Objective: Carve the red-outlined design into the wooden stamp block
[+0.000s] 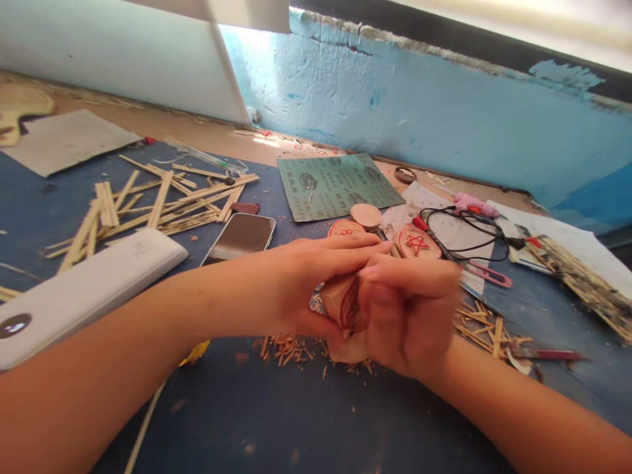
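Observation:
My left hand (301, 280) is wrapped round a small wooden piece (336, 297) with a red curved outline and a dark, cut-looking area inside it. My right hand (412, 313) is closed in a tight grip against the piece's right side, and what it holds is hidden behind its fingers. Wood shavings (289, 349) lie on the table just below. Beyond the hands sit a round wood slice with a red star (419, 243), another with red marks (346, 228), and a plain wood slice (366, 215).
Thin wooden sticks (162, 204) are heaped at left, near a phone (241, 236) and a white power bank (93, 289). Green sandpaper (336, 187) lies at the back. On the right are a black cable (474, 230), a pink cutter (488, 274) and more sticks (486, 329).

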{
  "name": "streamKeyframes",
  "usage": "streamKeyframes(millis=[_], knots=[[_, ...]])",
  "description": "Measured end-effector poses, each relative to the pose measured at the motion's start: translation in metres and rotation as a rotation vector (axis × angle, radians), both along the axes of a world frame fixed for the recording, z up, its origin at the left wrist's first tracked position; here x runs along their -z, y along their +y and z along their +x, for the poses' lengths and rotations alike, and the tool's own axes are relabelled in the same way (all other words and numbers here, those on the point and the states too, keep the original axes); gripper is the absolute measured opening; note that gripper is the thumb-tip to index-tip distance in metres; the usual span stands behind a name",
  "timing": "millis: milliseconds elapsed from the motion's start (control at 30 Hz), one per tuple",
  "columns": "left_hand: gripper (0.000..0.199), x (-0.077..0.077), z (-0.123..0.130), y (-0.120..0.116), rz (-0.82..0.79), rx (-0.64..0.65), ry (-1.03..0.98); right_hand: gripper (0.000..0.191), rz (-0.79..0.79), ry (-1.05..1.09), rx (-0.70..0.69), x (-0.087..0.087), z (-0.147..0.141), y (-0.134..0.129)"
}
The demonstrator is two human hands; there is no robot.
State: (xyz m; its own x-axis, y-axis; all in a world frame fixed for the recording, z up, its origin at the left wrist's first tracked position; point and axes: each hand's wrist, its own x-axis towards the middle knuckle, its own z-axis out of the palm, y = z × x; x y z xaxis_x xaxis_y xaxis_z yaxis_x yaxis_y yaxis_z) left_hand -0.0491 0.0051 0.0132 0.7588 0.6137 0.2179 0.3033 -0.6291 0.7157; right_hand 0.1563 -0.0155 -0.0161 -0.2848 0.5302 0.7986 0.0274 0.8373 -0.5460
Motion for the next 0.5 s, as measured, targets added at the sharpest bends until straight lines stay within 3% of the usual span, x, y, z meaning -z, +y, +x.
streamKeyframes(millis=[167, 333, 400, 500], knots=[[0.098, 0.002, -0.004, 0.006, -0.027, -0.006, 0.016, 0.025, -0.027, -0.007, 0.032, 0.012, 0.006, 0.000], [0.092, 0.001, -0.003, 0.005, -0.024, -0.004, -0.006, 0.009, -0.128, 0.071, 0.206, -0.013, 0.005, -0.010], [0.091, -0.001, -0.001, 0.002, -0.031, -0.025, 0.003, 0.013, -0.127, 0.090, 0.165, -0.021, 0.001, -0.012], [0.084, -0.003, 0.003, -0.003, -0.034, -0.027, 0.003, 0.020, -0.079, 0.090, 0.021, -0.017, -0.004, -0.011]])
